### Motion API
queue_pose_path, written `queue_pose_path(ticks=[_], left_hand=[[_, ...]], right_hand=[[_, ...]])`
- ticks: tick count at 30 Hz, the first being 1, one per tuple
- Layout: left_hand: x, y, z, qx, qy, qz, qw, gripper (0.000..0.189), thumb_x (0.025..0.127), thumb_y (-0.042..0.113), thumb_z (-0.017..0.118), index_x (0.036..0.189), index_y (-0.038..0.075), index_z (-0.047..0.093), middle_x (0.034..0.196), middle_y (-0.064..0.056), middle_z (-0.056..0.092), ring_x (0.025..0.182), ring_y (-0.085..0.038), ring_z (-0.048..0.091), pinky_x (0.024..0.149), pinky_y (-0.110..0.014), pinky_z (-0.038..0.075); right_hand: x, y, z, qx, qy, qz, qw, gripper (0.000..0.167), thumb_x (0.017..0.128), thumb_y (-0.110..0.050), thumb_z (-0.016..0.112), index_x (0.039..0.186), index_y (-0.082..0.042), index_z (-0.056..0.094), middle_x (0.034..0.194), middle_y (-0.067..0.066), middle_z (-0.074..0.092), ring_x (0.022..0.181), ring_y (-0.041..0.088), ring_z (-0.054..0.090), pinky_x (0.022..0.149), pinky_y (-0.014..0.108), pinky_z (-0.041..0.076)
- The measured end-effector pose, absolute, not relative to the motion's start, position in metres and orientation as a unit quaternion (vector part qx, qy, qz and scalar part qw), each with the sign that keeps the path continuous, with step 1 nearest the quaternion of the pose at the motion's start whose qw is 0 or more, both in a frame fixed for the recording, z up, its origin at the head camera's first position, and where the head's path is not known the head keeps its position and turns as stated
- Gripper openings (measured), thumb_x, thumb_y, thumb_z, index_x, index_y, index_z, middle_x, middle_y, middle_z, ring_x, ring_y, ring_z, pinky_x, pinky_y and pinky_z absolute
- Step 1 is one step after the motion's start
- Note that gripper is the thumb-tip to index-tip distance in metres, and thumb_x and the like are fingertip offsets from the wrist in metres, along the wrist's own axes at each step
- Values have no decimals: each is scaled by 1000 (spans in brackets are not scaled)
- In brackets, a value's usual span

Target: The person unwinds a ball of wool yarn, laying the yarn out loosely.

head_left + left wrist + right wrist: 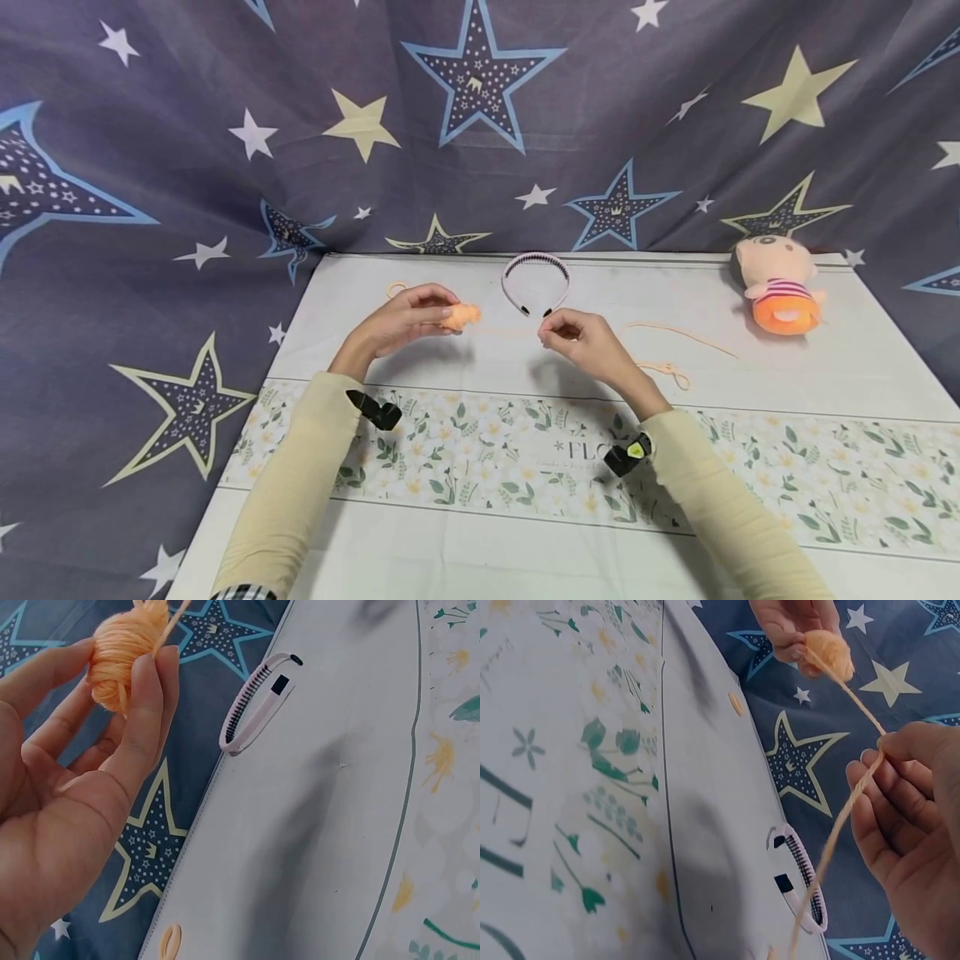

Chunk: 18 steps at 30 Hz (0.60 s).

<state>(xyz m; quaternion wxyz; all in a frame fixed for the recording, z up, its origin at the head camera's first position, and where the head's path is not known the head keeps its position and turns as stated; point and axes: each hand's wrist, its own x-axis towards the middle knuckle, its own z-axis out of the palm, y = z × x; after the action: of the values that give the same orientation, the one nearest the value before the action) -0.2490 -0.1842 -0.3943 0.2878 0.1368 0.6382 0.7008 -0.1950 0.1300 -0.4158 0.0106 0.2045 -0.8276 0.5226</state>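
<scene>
My left hand [408,319] grips a small ball of orange yarn [124,664] between thumb and fingertips, raised over the table. From the ball a strand of yarn [861,709] runs across to my right hand [588,343], which pinches it between thumb and forefinger. Past those fingers the yarn's tail [832,838] hangs downward. In the head view, loose orange yarn [678,333] trails on the table beyond the right hand, with a looped bit [666,368] below it. Behind and between the hands lies a pink headband [536,257] with dark teeth inside.
A plush toy [780,283] with a striped top and orange bottom lies at the back right of the white table [465,542]. A small orange loop [171,942] rests behind the left hand. The star-printed cloth [525,183] hangs along the back edge.
</scene>
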Motion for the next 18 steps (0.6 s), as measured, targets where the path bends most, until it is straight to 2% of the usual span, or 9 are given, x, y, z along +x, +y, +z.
queue_pose_path(ticks=[6, 13, 18], left_hand=[[-249, -184, -395, 145, 633, 694, 311, 20, 93, -1, 56, 112, 6, 59, 114, -11, 58, 103, -24, 63, 103, -54, 40], [-247, -182, -395, 163, 632, 681, 333, 21, 95, -1, 54, 115, 4, 57, 112, -12, 64, 100, -27, 66, 101, -54, 43], [-247, -181, -395, 163, 637, 674, 337, 24, 95, -1, 54, 118, 2, 54, 112, -13, 66, 99, -28, 67, 103, -57, 38]], right_hand=[[-198, 135, -416, 188, -839, 510, 14, 10, 91, -4, 63, 93, 5, 67, 86, 18, 69, 75, 23, 63, 64, 17, 48], [-201, 139, -411, 186, -845, 498, 54, 10, 92, -15, 64, 92, -6, 69, 85, 8, 69, 73, 13, 62, 62, 19, 48], [-201, 141, -402, 180, -839, 507, 82, 8, 92, -13, 63, 91, -7, 68, 83, 9, 69, 72, 12, 59, 62, 19, 46]])
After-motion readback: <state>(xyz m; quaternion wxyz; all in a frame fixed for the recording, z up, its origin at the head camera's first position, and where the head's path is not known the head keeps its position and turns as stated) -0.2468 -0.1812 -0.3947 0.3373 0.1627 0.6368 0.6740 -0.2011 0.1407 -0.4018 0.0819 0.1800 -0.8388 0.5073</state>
